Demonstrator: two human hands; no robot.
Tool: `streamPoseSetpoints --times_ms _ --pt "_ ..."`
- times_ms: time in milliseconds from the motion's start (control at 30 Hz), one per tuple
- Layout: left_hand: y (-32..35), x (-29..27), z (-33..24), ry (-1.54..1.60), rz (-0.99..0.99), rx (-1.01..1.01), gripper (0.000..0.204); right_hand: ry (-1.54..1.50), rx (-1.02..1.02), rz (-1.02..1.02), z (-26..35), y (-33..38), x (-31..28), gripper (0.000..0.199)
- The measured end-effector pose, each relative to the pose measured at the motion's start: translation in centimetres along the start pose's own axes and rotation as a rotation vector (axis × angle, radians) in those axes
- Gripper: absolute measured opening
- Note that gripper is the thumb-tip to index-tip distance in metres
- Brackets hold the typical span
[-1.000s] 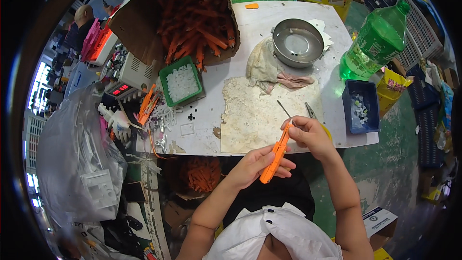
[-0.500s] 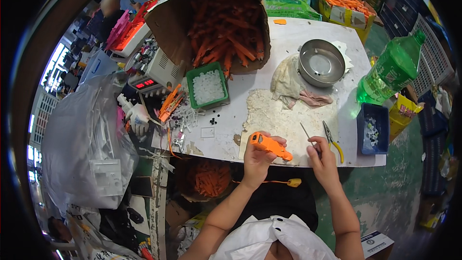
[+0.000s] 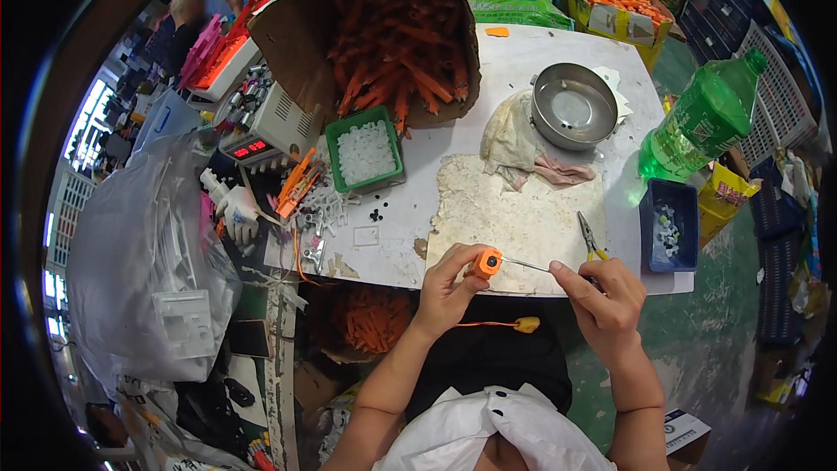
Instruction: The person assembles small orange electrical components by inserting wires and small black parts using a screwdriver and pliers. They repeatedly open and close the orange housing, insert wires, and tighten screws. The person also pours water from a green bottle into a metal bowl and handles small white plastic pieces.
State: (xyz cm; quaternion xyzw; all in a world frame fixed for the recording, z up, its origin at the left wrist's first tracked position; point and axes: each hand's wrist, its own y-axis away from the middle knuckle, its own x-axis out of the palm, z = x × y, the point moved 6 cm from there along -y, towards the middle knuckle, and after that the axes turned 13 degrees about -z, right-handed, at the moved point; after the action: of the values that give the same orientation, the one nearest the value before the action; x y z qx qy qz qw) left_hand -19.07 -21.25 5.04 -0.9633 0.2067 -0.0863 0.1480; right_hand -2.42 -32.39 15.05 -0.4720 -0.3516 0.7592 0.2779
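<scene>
Now left hand (image 3: 445, 292) clenched around orange plastic part (image 3: 486, 262), right hand (image 3: 606, 305) pinching thin metal tool (image 3: 525, 265)

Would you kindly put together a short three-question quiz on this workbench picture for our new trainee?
1. True or false: the left hand holds an orange tube end-on toward the camera.
2. What does the right hand pinch? A) thin metal rod B) green bottle C) steel bowl
3. What colour is the tray of white pieces?

Key: 1 true; 2 A; 3 green.
</scene>
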Motion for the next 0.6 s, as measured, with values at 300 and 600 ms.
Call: streamPoseSetpoints --times_ms 300,600 --pt "-0.9 0.1 -2.5 -0.287 0.075 0.149 0.041 0.061 -0.076 -0.053 0.4 1.3 0.1 0.043" --pt "-0.8 -0.2 -1.8 -0.269 0.070 0.071 0.043 -0.360 0.435 0.090 -1.3 2.5 2.2 0.035"
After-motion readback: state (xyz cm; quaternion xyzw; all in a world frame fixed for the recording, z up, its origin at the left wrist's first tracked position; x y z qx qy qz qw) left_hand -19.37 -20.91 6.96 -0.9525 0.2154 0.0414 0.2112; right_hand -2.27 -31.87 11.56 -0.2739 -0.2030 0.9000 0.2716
